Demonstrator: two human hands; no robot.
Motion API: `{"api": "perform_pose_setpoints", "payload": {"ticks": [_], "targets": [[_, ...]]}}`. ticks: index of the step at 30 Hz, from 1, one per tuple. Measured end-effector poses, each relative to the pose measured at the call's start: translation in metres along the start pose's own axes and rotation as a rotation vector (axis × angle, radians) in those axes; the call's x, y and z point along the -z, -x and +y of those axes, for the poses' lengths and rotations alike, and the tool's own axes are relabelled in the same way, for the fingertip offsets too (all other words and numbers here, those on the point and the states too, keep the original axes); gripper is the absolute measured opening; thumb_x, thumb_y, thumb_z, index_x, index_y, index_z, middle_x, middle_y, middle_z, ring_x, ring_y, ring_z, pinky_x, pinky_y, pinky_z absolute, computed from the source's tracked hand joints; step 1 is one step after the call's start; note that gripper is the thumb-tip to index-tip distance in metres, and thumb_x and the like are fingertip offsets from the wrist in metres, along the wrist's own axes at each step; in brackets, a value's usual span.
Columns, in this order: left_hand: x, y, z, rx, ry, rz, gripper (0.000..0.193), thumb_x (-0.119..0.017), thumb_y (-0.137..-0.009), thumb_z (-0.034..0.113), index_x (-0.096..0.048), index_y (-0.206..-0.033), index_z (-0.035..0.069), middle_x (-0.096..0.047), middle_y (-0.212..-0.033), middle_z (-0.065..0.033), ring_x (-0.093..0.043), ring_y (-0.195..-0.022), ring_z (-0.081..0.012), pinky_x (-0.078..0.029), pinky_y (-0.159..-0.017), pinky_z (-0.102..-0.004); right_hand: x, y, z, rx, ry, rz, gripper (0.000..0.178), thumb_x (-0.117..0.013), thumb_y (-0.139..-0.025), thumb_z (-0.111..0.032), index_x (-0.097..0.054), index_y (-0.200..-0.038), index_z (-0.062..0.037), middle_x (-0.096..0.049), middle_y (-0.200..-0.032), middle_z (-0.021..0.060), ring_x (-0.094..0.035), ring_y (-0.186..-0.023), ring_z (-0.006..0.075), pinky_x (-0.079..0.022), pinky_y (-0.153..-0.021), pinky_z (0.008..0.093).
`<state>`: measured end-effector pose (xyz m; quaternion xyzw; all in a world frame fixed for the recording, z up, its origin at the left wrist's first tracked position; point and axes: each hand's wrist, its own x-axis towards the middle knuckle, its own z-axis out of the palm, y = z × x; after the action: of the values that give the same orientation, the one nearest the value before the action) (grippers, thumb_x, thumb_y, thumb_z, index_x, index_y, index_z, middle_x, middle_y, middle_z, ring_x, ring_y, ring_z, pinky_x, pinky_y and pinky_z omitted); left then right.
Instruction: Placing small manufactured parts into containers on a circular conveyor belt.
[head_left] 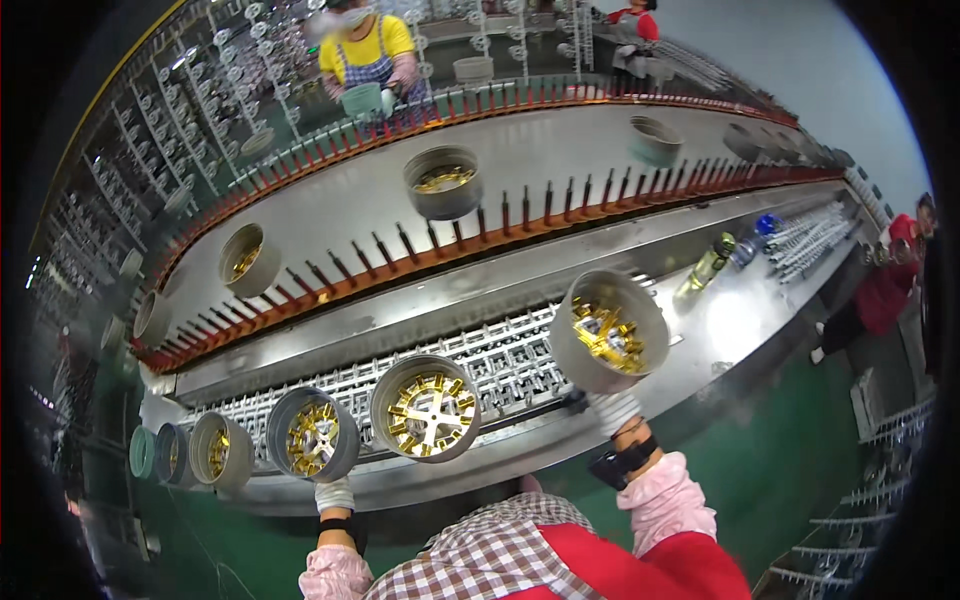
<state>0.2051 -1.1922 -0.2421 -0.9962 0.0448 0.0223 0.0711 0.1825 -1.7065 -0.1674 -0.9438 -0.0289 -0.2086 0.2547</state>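
My right hand (612, 408), in a white glove, grips a grey metal tin (608, 330) from below and holds it up over the white roller track (500, 352); gold-coloured parts lie inside it. My left hand (334, 494), also gloved, reaches up under a second grey tin (312, 434) with gold parts and touches its lower rim. Between the two sits a third tin (426, 408), tilted toward me, with gold parts ringed around a white cross piece.
More tins (220, 450) line up to the left. Behind runs a steel conveyor (540, 160) with orange pegs carrying tins (443, 182). A person in yellow (366, 50) works across it. Bottles (706, 268) stand right; another person (886, 290) is far right.
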Motion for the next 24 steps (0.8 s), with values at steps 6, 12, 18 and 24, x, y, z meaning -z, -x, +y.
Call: {"api": "perform_pose_setpoints", "payload": {"ticks": [6,12,18,24], "targets": [[0.020,0.001,0.006,0.046,-0.047,-0.116,0.031,-0.042,-0.079,0.012,-0.051,-0.108,0.007,-0.053,-0.111,-0.0121,-0.050,-0.101,-0.0270,-0.039,-0.086,-0.0364,-0.042,0.010,-0.024,-0.127,-0.022,0.019,0.025,-0.045,-0.082,-0.020,-0.053,-0.100,-0.0043,-0.058,-0.092,0.0124,-0.053,-0.087,0.0295,-0.041,-0.081,0.0335],[0.051,-0.006,0.027,0.086,-0.083,-0.262,0.035,-0.034,-0.084,0.015,-0.043,-0.118,0.006,-0.041,-0.125,-0.0109,-0.037,-0.116,-0.0247,-0.028,-0.097,-0.0363,-0.051,0.015,-0.036,-0.169,-0.030,0.039,0.025,-0.045,-0.082,-0.019,-0.051,-0.102,-0.0048,-0.057,-0.093,0.0125,-0.053,-0.088,0.0288,-0.041,-0.082,0.0330],[-0.006,-0.026,0.012,0.043,-0.034,-0.017,0.038,-0.032,-0.084,0.020,-0.040,-0.120,0.010,-0.042,-0.124,-0.0063,-0.039,-0.113,-0.0237,-0.029,-0.094,-0.0407,-0.057,0.013,-0.044,-0.176,-0.056,0.050,0.026,-0.045,-0.082,-0.019,-0.049,-0.104,-0.0052,-0.057,-0.094,0.0127,-0.052,-0.089,0.0281,-0.040,-0.082,0.0324],[-0.030,-0.034,0.011,0.075,0.638,0.337,0.026,-0.041,-0.079,0.011,-0.050,-0.102,0.003,-0.056,-0.101,-0.0123,-0.052,-0.094,-0.0237,-0.040,-0.084,-0.0321,-0.055,0.039,-0.046,-0.208,-0.186,0.092,0.027,-0.046,-0.082,-0.019,-0.047,-0.106,-0.0056,-0.056,-0.095,0.0128,-0.052,-0.090,0.0274,-0.040,-0.083,0.0318]]}}
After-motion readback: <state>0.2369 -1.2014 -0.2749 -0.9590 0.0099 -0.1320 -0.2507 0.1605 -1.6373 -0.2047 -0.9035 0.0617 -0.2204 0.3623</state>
